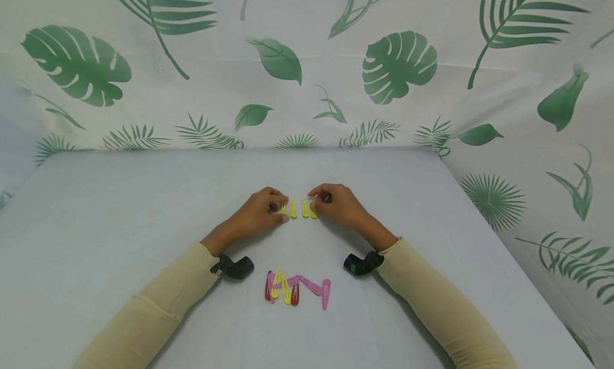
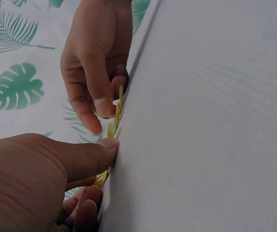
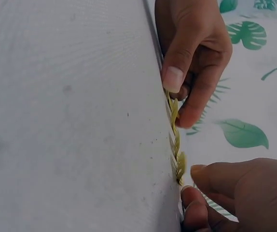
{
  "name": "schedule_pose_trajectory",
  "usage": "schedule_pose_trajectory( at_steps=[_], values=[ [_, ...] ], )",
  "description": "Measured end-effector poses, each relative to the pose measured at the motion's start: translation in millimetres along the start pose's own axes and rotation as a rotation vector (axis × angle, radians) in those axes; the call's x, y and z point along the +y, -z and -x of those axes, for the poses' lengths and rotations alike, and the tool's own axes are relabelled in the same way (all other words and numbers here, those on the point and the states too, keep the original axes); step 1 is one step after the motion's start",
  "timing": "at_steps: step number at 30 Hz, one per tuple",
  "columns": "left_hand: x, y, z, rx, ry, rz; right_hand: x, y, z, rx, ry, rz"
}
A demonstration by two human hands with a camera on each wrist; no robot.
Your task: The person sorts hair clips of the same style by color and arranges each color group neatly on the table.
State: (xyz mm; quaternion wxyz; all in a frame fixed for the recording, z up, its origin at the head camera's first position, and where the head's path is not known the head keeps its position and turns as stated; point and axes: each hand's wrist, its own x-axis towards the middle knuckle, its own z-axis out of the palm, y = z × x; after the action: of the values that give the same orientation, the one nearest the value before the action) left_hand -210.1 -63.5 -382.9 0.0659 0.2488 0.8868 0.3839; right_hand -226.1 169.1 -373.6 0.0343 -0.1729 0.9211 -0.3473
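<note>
Several yellow snap hair clips [image 1: 293,209] stand side by side in a short row on the white table. At the row's left end my left hand [image 1: 259,213] holds a yellow hair clip [image 1: 284,208] between thumb and fingers. My right hand [image 1: 339,205] is at the right end, its bent fingers around the last yellow hair clip [image 1: 314,213]. In the right wrist view a small gap shows between the right thumb [image 3: 201,173] and the nearest clip [image 3: 181,166]. The left thumb [image 2: 107,147] partly covers its clip in the left wrist view.
Nearer the front lies a loose group of pink [image 1: 326,294], yellow [image 1: 286,290] and dark red [image 1: 295,295] hair clips, some overlapping. A leaf-printed cloth [image 1: 307,91] hangs behind the table [image 1: 144,198] and along its right side. Dark wrist devices [image 1: 235,266] sit at both cuffs.
</note>
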Motion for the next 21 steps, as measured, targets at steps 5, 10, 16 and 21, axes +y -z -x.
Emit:
schedule_pose_trajectory(
  at_steps=[5,10,16,21],
  values=[
    [0.0,-0.3,-0.3,0.001,0.008,-0.004,-4,1,2.1,0.002,-0.052,-0.032],
    [0.7,-0.6,0.0,0.004,0.012,-0.010,-11,1,7.0,0.027,-0.102,-0.074],
    [1.1,-1.1,-0.5,0.009,0.011,-0.010,-14,2,14.1,0.061,-0.099,-0.119],
    [1.3,-1.0,-0.8,0.004,0.003,-0.018,-18,2,20.6,0.062,-0.029,-0.150]
  ],
)
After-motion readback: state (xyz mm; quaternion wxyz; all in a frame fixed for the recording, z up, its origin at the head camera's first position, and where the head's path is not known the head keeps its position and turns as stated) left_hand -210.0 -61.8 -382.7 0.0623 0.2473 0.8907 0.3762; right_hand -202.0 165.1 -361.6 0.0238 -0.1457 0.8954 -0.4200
